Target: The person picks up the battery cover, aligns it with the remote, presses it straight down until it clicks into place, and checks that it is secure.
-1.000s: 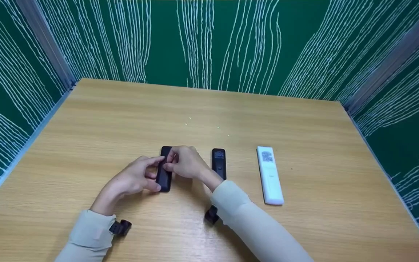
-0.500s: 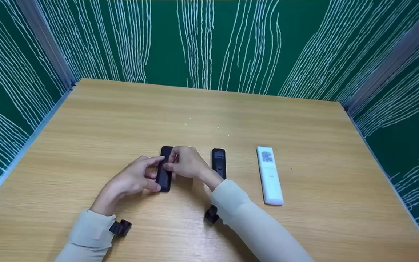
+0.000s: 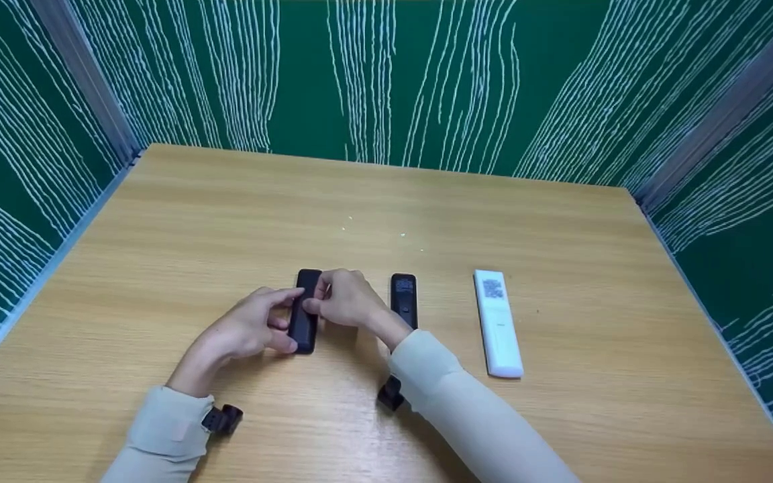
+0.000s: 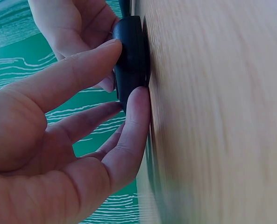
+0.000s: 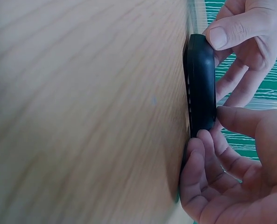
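A slim black remote control [image 3: 304, 332] lies on the table, left of the middle; both wrist views show its dark side close to the tabletop. My left hand [image 3: 242, 327] holds it from the left, the thumb at its near end and fingers along its edge. From the right, my right hand [image 3: 347, 298] pinches the same remote, thumb on the upper face and curled fingertips at the side, partly covering it. Under my right wrist lies a second black remote control [image 3: 404, 295] with a printed label, its near part hidden by the arm.
A white remote control [image 3: 499, 329] with a printed label lies farther right. The wooden table [image 3: 386, 201] has a few tiny pale specks beyond the hands. Green walls [image 3: 306, 80] with white wavy lines stand behind and at both sides. Small black cameras [image 3: 223, 420] are strapped to the wrists.
My right hand's fingertips have shifted very slightly to the right across the black remote. The left hand and the other two remotes have stayed in place.
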The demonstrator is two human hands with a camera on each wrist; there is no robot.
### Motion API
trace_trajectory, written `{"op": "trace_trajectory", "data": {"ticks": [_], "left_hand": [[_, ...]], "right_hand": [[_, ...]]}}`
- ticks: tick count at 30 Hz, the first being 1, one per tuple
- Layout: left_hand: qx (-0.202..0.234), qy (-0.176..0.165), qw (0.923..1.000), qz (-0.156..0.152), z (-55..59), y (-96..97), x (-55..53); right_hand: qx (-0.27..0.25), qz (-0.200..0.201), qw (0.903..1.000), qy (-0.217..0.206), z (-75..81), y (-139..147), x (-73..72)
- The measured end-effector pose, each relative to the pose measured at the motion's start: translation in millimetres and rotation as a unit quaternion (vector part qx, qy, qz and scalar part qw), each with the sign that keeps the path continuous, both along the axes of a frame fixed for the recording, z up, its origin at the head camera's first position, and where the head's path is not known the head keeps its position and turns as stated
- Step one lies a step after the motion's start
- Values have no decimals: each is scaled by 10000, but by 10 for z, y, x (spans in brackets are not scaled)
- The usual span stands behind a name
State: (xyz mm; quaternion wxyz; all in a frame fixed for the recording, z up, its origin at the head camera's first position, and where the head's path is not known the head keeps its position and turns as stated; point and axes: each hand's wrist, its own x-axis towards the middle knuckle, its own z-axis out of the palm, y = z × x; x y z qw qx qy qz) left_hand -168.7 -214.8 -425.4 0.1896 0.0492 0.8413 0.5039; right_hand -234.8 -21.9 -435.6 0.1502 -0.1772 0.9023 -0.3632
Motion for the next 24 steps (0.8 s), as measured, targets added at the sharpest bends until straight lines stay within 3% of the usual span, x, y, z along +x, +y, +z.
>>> {"op": "trace_trajectory", "data": {"ticks": [24], "left_hand": [[177,-64,9998,-55,-2,-3,-12]], "right_hand": [[431,54,9991,-32,-1,11,-33]]}}
